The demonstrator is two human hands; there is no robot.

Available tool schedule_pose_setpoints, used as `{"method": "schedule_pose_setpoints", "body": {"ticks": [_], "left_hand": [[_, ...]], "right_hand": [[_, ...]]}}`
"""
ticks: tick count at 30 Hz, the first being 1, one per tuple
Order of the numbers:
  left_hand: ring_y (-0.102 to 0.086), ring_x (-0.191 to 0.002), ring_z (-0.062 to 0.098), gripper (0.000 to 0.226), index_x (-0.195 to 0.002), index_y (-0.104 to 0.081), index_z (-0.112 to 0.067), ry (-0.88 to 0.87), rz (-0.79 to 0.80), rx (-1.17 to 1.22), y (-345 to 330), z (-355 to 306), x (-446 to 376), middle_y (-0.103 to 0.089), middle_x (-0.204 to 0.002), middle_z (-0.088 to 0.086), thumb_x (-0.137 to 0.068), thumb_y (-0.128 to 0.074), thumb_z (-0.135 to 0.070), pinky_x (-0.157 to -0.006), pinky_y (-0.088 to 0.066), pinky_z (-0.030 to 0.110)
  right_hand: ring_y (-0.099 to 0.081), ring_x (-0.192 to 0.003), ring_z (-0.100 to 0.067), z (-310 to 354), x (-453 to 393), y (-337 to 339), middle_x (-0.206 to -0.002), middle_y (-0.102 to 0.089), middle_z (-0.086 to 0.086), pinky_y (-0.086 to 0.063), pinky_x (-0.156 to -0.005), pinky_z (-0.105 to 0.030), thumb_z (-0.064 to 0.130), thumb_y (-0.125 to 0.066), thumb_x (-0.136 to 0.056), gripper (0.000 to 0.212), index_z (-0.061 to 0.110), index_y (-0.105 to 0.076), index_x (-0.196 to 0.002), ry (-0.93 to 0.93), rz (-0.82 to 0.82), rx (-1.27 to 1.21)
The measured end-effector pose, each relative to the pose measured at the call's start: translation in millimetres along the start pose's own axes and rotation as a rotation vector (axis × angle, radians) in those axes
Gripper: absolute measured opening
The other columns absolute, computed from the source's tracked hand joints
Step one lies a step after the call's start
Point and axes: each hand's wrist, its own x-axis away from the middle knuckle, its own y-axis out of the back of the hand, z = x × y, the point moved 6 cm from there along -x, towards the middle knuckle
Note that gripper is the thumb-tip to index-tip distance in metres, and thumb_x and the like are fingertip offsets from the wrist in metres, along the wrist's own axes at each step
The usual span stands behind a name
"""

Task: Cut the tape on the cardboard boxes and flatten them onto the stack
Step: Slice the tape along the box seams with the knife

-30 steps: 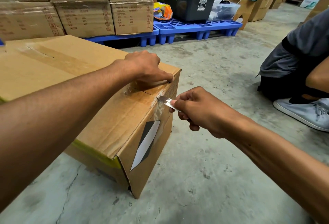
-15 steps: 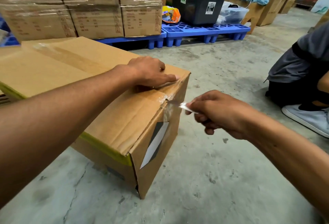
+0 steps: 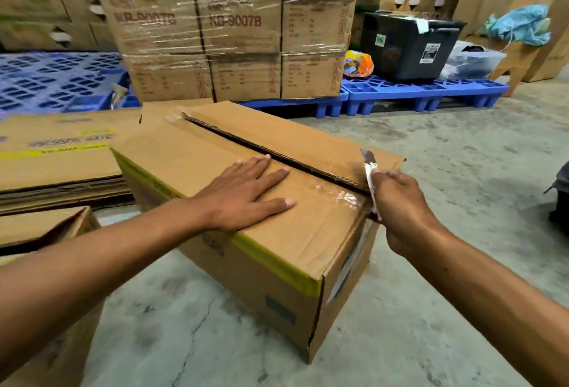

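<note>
A brown cardboard box (image 3: 277, 251) with a yellow stripe stands on the concrete floor in front of me. Its top seam is split open along the middle, and the far flap (image 3: 295, 143) is lifted slightly. Crumpled clear tape (image 3: 345, 198) clings to the near end of the seam. My left hand (image 3: 246, 192) lies flat, fingers spread, on the near top flap. My right hand (image 3: 397, 205) grips a small blade (image 3: 369, 171) at the box's right end, its tip pointing up above the seam. To the left lies a stack of flattened boxes (image 3: 61, 165).
Another open cardboard box (image 3: 46, 226) sits at lower left. Shrink-wrapped cartons (image 3: 234, 32) stand on blue pallets (image 3: 425, 91) behind, with a black bin (image 3: 406, 45) and a clear tub (image 3: 474, 60). A dark part of a person (image 3: 560, 195) shows at the right edge.
The top seam now stands split along its length. My left hand went from the box's corner to lying flat on the near flap. My right hand raised the blade. The view swung left.
</note>
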Motion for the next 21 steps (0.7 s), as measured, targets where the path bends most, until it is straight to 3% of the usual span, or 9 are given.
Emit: {"method": "schedule_pose_setpoints", "body": {"ticks": [3, 5, 7, 10, 12, 17, 19, 21], "left_hand": [[-0.012, -0.146, 0.017, 0.068, -0.147, -0.025, -0.034, 0.020, -0.134, 0.097, 8.9, -7.9, -20.8, -0.016, -0.159, 0.001, -0.088, -0.031, -0.068, -0.118, -0.014, 0.038], [-0.026, -0.140, 0.021, 0.061, -0.142, -0.037, -0.027, 0.132, -0.257, 0.129, 22.7, 19.3, -35.3, -0.032, -0.152, 0.004, -0.091, -0.038, -0.059, -0.113, -0.026, 0.041], [-0.025, -0.139, 0.027, 0.064, -0.143, -0.035, -0.023, 0.363, -0.260, 0.080, 29.1, 71.2, -44.2, -0.031, -0.151, 0.010, -0.091, -0.037, -0.060, -0.113, -0.023, 0.044], [-0.007, -0.144, 0.039, 0.088, -0.149, -0.022, -0.023, 0.774, -0.193, 0.026, 36.2, 158.5, -31.8, -0.013, -0.157, 0.020, -0.081, -0.028, -0.079, -0.116, -0.005, 0.050], [-0.010, -0.143, 0.041, 0.101, -0.149, -0.020, -0.022, 0.917, -0.171, 0.085, 37.5, 187.6, -21.6, -0.014, -0.156, 0.023, -0.073, -0.026, -0.087, -0.115, -0.008, 0.051], [-0.048, -0.122, 0.035, 0.097, -0.133, -0.044, -0.016, 0.876, -0.155, -0.006, 49.9, 175.4, -4.8, -0.051, -0.135, 0.015, -0.069, -0.031, -0.088, -0.094, -0.039, 0.043], [-0.059, -0.101, 0.028, 0.086, -0.112, -0.059, -0.014, 0.851, -0.067, -0.150, 62.1, 167.7, 13.3, -0.063, -0.112, 0.009, -0.073, -0.033, -0.085, -0.080, -0.047, 0.036], [-0.061, -0.084, 0.022, 0.079, -0.095, -0.063, -0.013, 0.858, 0.029, -0.239, 69.5, 164.3, 35.0, -0.064, -0.091, 0.003, -0.075, -0.032, -0.083, -0.072, -0.048, 0.031]], "right_hand": [[-0.049, -0.080, -0.018, 1.2, -19.6, 8.3, -0.086, -0.055, -0.004, -0.036, -0.074, -0.030, 0.026, -0.038, -0.101, 0.026, 0.013, -0.060, -0.098, 0.069, -0.089, 0.078], [-0.047, -0.081, -0.022, -1.5, -33.6, 14.8, -0.086, -0.054, -0.009, -0.035, -0.072, -0.032, 0.025, -0.039, -0.100, 0.031, 0.005, -0.063, -0.099, 0.104, -0.139, 0.134], [-0.044, -0.077, -0.022, -5.3, -43.3, 20.6, -0.083, -0.051, -0.011, -0.032, -0.068, -0.032, 0.025, -0.040, -0.100, 0.036, -0.004, -0.061, -0.098, 0.113, -0.159, 0.170], [-0.048, -0.077, -0.026, -8.3, -53.5, 15.4, -0.084, -0.055, -0.015, -0.034, -0.068, -0.034, 0.028, -0.041, -0.099, 0.038, -0.005, -0.060, -0.095, 0.151, -0.146, 0.236], [-0.053, -0.082, -0.030, -10.8, -57.9, 12.4, -0.087, -0.059, -0.015, -0.038, -0.071, -0.036, 0.029, -0.041, -0.099, 0.036, 0.000, -0.060, -0.092, 0.168, -0.152, 0.262], [-0.050, -0.075, -0.029, 13.2, -68.4, 23.8, -0.071, -0.054, -0.008, -0.032, -0.061, -0.035, 0.025, -0.042, -0.099, 0.033, 0.008, -0.058, -0.074, 0.283, -0.100, 0.484], [-0.052, -0.079, -0.030, 27.8, -81.5, 27.4, -0.076, -0.057, -0.010, -0.033, -0.065, -0.034, 0.024, -0.043, -0.099, 0.031, 0.009, -0.058, -0.076, 0.333, -0.015, 0.624], [-0.053, -0.081, -0.030, 36.9, -95.2, 19.2, -0.081, -0.059, -0.012, -0.033, -0.066, -0.034, 0.025, -0.043, -0.099, 0.030, 0.012, -0.056, -0.076, 0.378, 0.069, 0.734]]}}
